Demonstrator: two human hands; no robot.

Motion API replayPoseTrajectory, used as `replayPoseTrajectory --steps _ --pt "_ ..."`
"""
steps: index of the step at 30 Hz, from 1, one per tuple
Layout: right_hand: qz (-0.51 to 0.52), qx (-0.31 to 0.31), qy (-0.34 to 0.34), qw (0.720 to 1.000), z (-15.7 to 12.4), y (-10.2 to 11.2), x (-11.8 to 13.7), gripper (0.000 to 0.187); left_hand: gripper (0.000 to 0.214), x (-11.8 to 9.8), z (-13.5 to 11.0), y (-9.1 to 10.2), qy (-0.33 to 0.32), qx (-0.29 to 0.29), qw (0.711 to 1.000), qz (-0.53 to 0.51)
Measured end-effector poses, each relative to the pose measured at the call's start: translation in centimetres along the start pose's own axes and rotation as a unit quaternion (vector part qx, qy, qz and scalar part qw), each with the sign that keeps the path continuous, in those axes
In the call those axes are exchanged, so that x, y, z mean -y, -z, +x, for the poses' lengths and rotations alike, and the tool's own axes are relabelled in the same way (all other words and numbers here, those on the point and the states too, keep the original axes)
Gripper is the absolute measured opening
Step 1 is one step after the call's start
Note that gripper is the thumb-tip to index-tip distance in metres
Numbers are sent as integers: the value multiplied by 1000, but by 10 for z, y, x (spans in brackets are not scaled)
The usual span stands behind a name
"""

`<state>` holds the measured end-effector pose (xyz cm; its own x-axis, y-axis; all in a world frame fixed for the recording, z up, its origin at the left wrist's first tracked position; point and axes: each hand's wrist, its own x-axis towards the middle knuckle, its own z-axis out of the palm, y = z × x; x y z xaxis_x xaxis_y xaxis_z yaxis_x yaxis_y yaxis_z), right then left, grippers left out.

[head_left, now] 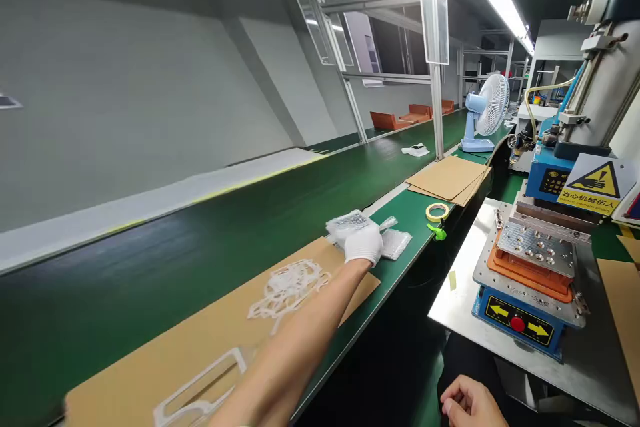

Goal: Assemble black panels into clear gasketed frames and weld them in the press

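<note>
My left hand (364, 245), in a white glove, reaches over the green bench edge. Its fingers look curled onto a clear plastic bag (346, 223) of small parts, though the back of the hand hides the fingertips. Against its right side lies another clear bag (396, 244). Nearer me, a tangle of thin white strips (293, 285) and a white frame-shaped piece (200, 383) lie on a cardboard sheet (150, 353). My bare right hand (473, 401) is low at my lap, fingers loosely curled in, with nothing visible in them.
A press (533, 280) with an orange part (530, 270) in its fixture stands on a metal table (457, 280) at right. Along the bench are a tape roll (437, 212), a green clip-like item (437, 232), more cardboard (445, 177) and a fan (487, 110). A conveyor belt (225, 233) runs alongside.
</note>
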<state>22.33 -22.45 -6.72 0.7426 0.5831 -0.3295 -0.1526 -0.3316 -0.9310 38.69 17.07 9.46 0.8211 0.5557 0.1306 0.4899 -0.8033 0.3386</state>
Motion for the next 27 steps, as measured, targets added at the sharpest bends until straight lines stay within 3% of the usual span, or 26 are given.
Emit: replayPoseTrajectory --steps 3,6,7,10,11,13,16,20,24,27 --pt "-8 -9 47 999 2 -5 25 33 32 -2 -37 26 -25 -77 996 -34" --pt "26 -20 114 993 10 -23 70 40 38 -3 -118 34 -26 -139 980 -139" --pt "58 -22 137 989 14 -33 86 42 38 -4 -153 31 7 -158 951 -267" --pt "168 -23 181 969 21 -63 123 52 42 -9 -256 10 101 -70 817 -563" --pt "188 -21 183 965 22 -72 130 51 46 -10 -283 4 138 -52 766 -626" --pt "194 -13 175 965 21 -82 139 45 52 -7 -323 -3 177 -22 708 -683" --pt "159 12 169 973 14 -80 147 42 55 13 -351 4 168 -5 697 -697" --pt "24 94 164 982 -2 -73 161 41 62 48 -364 11 182 9 673 -717" --pt "-122 70 147 979 -17 -86 171 39 60 63 -378 -10 191 65 665 -719" --pt "-165 33 145 975 -25 -99 174 38 64 66 -388 -30 215 55 663 -715"
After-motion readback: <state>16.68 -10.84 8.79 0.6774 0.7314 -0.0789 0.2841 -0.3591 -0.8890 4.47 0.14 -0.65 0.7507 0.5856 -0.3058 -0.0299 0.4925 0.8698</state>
